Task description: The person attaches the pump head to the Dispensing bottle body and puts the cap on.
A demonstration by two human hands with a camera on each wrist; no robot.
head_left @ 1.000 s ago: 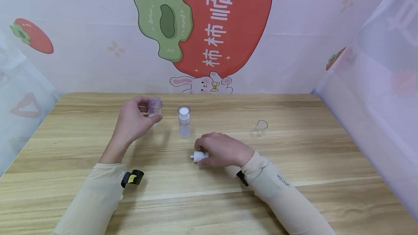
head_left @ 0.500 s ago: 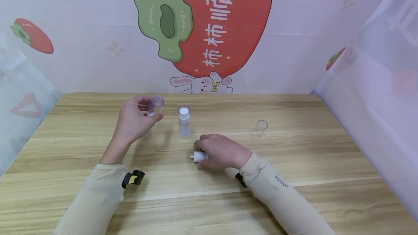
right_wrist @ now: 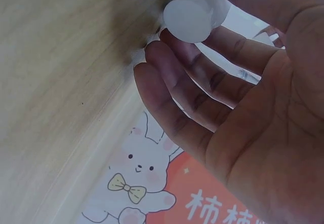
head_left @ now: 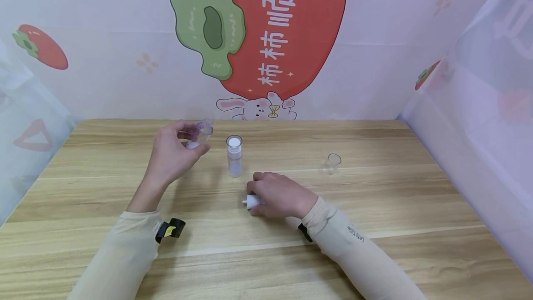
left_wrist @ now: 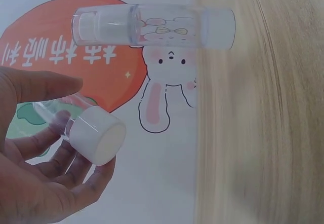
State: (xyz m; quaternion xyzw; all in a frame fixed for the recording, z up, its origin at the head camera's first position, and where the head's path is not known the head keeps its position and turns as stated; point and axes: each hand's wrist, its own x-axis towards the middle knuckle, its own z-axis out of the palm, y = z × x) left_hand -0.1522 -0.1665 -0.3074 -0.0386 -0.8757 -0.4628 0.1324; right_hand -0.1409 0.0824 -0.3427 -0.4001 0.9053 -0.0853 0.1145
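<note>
Left hand (head_left: 171, 149), half-curled, grips clear bottle (head_left: 204, 135) by sides, far left, tilted; likely keeps mouth free. Right hand (head_left: 282, 194) pinches white pump piece (head_left: 252, 202) low over worktop (head_left: 216, 263), nearer, stem leftward. Upright bottle (head_left: 235, 165) stands between, far side.

Near the tabletop's (head_left: 91, 189) far edge, left of middle, the held bottle (left_wrist: 96, 134) is above the surface, in the left fingers (head_left: 182, 127). To its right, the standing bottle (head_left: 235, 161) is on the tabletop. Before that and slightly right, the nozzle piece (head_left: 251, 201) is in the right fingers (head_left: 254, 185). The cap (head_left: 331, 165) stands toward the far right corner. The backdrop (head_left: 116, 73) is behind the far edge.
</note>
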